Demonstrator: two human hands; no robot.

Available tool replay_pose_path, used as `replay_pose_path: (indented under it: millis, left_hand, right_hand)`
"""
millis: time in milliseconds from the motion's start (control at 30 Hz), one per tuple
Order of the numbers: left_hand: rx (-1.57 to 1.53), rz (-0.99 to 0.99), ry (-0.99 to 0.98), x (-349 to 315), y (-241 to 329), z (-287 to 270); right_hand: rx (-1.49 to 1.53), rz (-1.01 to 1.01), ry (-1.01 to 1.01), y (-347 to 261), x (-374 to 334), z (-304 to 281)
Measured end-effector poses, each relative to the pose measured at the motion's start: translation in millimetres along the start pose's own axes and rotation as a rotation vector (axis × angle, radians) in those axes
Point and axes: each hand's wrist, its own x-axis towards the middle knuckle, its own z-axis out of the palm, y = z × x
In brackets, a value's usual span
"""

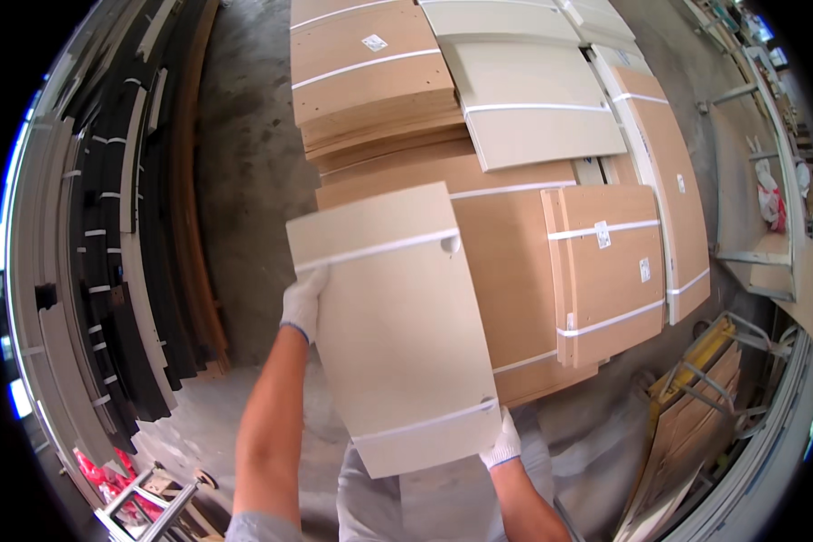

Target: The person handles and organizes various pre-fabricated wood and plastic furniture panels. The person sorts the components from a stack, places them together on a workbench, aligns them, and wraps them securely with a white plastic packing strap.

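Note:
A cream-coloured flat panel (397, 339), bound with two white straps, is held up in front of me at a slight tilt. My left hand (303, 303), in a white knit glove, grips its left edge close to the upper strap. At the lower right corner my right hand (503, 443), gloved alike, is closed on the panel's edge. Both hands' fingers are partly hidden by the panel. Just beyond it lies a large wood-coloured panel (506, 289), and on that rests a strapped bundle of smaller wood-coloured panels (612, 271) with white labels.
Stacked strapped wood panels (370, 81) and cream panels (533, 99) rise at the far side. Long dark and pale boards (117, 244) line the left. A metal trolley frame (154, 506) stands lower left, a yellow-and-metal cart (705, 361) with boards lower right, a metal rack (768, 181) far right.

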Motion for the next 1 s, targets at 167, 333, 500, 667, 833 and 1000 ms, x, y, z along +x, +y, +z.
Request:
replay_pose_path:
  millis: [167,333,500,667,833,1000]
  left_hand:
    - [0.338,0.207,0.041,31.1,50.2,21.4]
    - [0.543,0.422,0.275,6.4,-31.9,43.1]
    - [0.428,0.353,0.185,0.7,-33.0,43.7]
    - [0.602,0.406,0.328,9.7,-49.1,28.4]
    - [1.195,0.959,0.51,-35.8,-30.2,123.9]
    - [0.899,0.907,-0.171,-78.5,-69.1,322.6]
  right_hand:
    - [-0.445,-0.159,0.199,-24.5,27.2,105.1]
    - [-0.925,-0.33,0.368,-44.5,59.2,96.2]
    - [-1.363,-0.603,0.02,-41.9,28.0,160.7]
    - [-1.402,-0.933,0.249,-124.6,34.0,121.4]
    - [-1.079,-0.935,0.92,-324.2,43.2,61.3]
    - [-0.525,-0.664,0.577,-438.2,83.1,28.5]
